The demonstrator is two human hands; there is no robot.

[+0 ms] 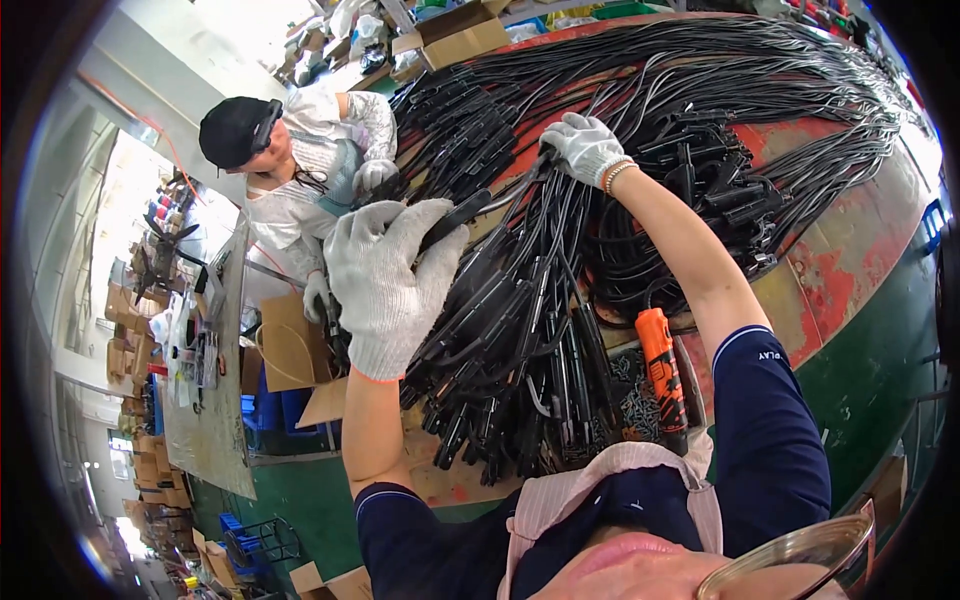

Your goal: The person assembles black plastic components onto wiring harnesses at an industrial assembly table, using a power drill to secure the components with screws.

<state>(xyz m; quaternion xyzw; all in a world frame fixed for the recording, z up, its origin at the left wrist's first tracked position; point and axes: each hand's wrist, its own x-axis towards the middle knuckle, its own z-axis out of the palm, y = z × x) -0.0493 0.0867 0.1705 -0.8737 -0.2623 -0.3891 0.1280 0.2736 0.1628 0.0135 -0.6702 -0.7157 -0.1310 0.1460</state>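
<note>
My left hand (392, 275), in a white knit glove, is closed around a long black plastic part (456, 219) at the left of the cable heap. A cable seems to run from the part's far end. Farther off and to the right, my right hand (583, 150), gloved too, has its fingers curled over a bunch of black cables (535, 195); the fingertips are partly hidden. Between my arms lies a thick pile of black plastic parts with cables (500, 340). Another coiled bundle of black parts (700, 180) sits beside my right forearm.
An orange and black power tool (660, 365) lies by a tray of screws (631, 395) near my body. Long cables (780, 75) spread across the worn red table (830, 265). At the left, a co-worker (300, 170) in gloves works close by, near an open cardboard box (293, 345).
</note>
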